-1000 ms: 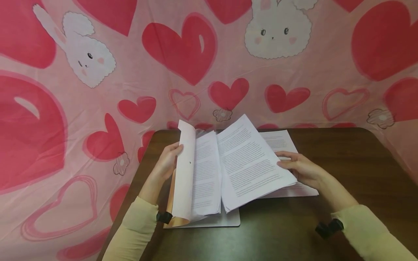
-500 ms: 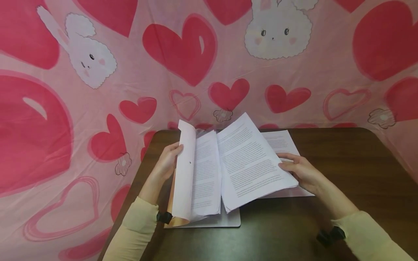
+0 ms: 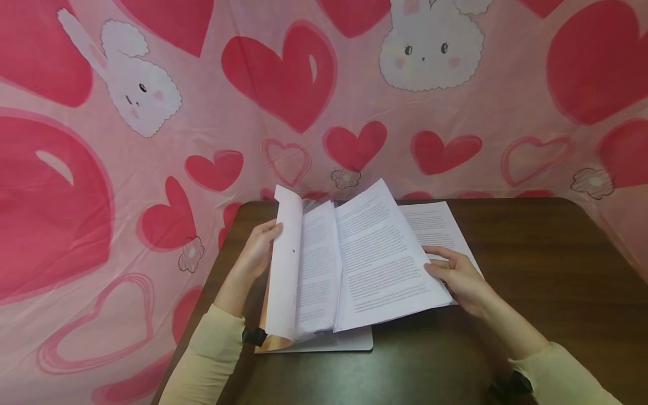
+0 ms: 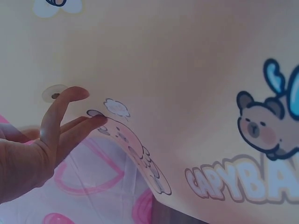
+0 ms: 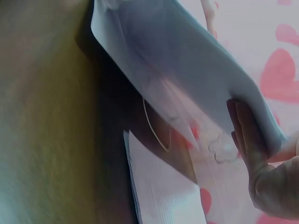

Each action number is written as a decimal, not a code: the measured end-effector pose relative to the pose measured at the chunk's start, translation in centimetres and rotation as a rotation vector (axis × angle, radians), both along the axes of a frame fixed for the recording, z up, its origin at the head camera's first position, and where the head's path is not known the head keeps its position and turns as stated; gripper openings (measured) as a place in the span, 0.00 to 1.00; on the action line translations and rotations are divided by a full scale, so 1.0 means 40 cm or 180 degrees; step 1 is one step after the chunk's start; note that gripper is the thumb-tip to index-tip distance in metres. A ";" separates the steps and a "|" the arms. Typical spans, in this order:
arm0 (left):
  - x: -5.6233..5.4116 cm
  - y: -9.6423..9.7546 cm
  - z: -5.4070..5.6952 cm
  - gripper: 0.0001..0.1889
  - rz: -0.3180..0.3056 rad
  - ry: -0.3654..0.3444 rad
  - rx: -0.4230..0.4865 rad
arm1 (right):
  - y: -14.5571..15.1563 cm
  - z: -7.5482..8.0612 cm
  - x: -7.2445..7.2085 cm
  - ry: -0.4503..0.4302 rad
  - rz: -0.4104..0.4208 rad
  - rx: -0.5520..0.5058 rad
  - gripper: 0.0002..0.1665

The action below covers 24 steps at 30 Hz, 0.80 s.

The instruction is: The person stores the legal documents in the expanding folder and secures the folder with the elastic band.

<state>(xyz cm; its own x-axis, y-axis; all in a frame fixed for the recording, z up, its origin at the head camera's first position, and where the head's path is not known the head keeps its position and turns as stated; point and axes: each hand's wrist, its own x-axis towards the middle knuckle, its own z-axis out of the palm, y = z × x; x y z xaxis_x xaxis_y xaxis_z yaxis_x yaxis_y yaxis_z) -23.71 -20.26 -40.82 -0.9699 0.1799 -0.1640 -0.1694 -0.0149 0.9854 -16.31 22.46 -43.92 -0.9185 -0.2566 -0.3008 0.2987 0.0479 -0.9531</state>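
Observation:
My left hand (image 3: 258, 247) grips the edge of a folder's raised front cover (image 3: 286, 270), which curls upright. In the left wrist view the cover's outer face (image 4: 187, 84) carries cartoon capybara prints and lettering, with thumb and fingers at its edge near a round snap (image 4: 55, 93). Printed pages (image 3: 315, 281) lie inside the folder, by a clear plastic edge. My right hand (image 3: 458, 278) pinches a stack of printed sheets (image 3: 385, 264) by its right side. That stack tilts above the table, its left edge against the folder's pages. The right wrist view shows the fingers (image 5: 247, 135) under it.
Another pile of printed sheets (image 3: 437, 222) lies on the dark wooden table (image 3: 547, 253), partly hidden behind the held stack. The folder's back cover (image 3: 344, 341) shows below the pages. A pink cloth with hearts and rabbits (image 3: 324, 101) hangs behind the table.
My right hand has shifted left and slightly nearer with its stack, whose lower left corner has moved onto the folder's pages. The left hand and cover have barely moved.

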 end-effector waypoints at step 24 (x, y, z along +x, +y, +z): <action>0.007 -0.001 -0.002 0.28 -0.0096 0.0083 0.0029 | -0.084 -0.006 0.075 0.0133 -0.0544 0.0372 0.35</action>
<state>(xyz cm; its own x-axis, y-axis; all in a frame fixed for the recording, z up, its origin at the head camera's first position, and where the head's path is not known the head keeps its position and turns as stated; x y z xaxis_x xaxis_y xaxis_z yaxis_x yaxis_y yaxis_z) -23.42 -20.29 -40.90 -0.9680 0.2105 -0.1369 -0.1441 -0.0191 0.9894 -13.32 19.11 -44.15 -0.9580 -0.0614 -0.2801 0.2723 0.1109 -0.9558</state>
